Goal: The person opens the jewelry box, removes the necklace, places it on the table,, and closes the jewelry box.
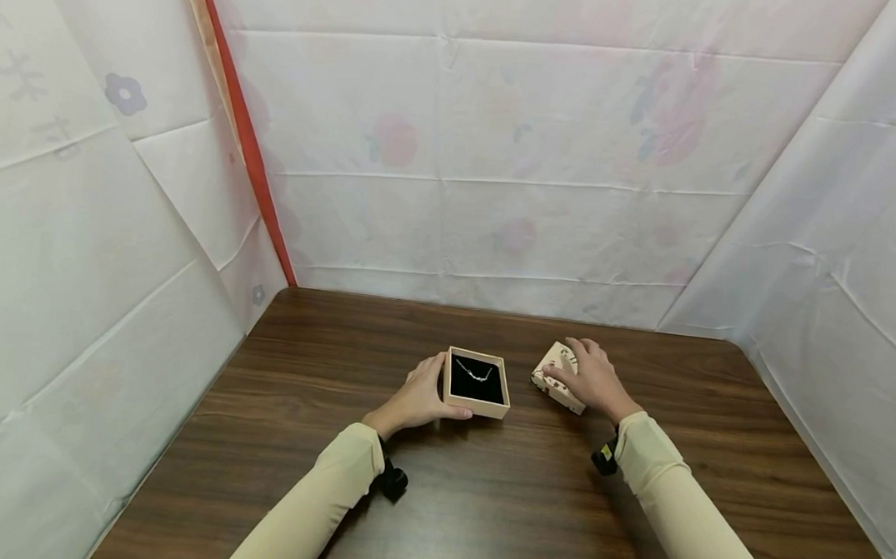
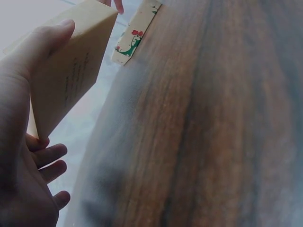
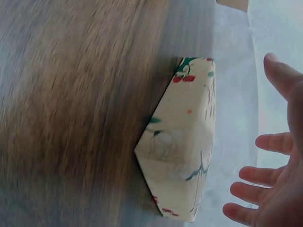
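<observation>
Left hand (image 1: 417,399) grasping open cream box (image 1: 480,407), thumb along near side, box lifted off tabletop (image 1: 476,506). Inside: black insert (image 1: 488,391) bearing silvery necklace (image 1: 476,376). Right hand (image 1: 594,379) released, fingers apart, just above cherry-patterned lid (image 1: 555,390); lid on tabletop, right of box, near it. Pale sleeves (image 1: 311,499), black wrist cameras (image 1: 394,482). Beyond: white printed cloth (image 1: 480,231), red strip (image 1: 246,129) at left corner.

Necklace (image 1: 478,378) in box (image 1: 480,408), left of lid (image 1: 556,390)

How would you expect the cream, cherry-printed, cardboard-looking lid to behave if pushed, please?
The lid is probably stiff, given its crisp edges; its low, boxy shape suggests sliding rather than rolling across the brown wood-grain table.
</observation>
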Available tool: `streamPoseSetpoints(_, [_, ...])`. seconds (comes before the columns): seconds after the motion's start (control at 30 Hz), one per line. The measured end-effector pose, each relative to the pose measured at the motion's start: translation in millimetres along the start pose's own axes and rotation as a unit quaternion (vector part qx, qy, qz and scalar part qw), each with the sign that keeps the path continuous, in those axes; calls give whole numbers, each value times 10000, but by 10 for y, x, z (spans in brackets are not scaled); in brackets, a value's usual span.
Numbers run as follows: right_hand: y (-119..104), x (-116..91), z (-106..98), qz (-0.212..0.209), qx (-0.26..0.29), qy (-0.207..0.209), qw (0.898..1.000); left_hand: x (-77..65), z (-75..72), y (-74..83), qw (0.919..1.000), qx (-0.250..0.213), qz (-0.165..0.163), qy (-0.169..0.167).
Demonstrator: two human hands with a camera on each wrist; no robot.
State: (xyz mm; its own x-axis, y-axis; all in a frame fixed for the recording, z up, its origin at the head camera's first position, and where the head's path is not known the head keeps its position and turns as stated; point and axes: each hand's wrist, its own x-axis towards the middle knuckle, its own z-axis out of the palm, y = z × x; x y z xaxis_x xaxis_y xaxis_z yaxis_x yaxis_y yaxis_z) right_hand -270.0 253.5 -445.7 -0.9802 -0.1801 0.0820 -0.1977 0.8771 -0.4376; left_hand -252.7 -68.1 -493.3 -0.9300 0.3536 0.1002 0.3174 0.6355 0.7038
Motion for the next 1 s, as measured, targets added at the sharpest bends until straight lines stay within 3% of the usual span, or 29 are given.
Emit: streamPoseSetpoints(1.0, [-359,-62,9,-176,359,-331,9987,-5,18,36,9999,-112,35,75])
